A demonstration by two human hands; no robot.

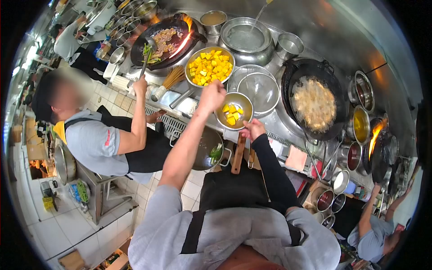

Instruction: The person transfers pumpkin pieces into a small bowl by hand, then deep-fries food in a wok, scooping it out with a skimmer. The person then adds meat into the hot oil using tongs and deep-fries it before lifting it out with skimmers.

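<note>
My left hand (213,95), fingers curled together, is at the lower rim of a metal bowl of yellow cubes (210,67); whatever is between its fingers is hidden. With closed fingers, my right hand (254,129) grips the rim of a smaller metal bowl (243,100). A few yellow cubes (232,114) lie inside this smaller bowl. Just right of it rests a round mesh strainer (258,92). Below my right hand, a wooden handle (239,155) points down toward my apron.
Pale pieces bubble in a black wok (314,104) on the right. A co-worker (96,139) stirs a flaming wok (164,42) at the left. Water fills a large pot (245,38) at the back. Flames (377,135) rise far right, near another person (375,234).
</note>
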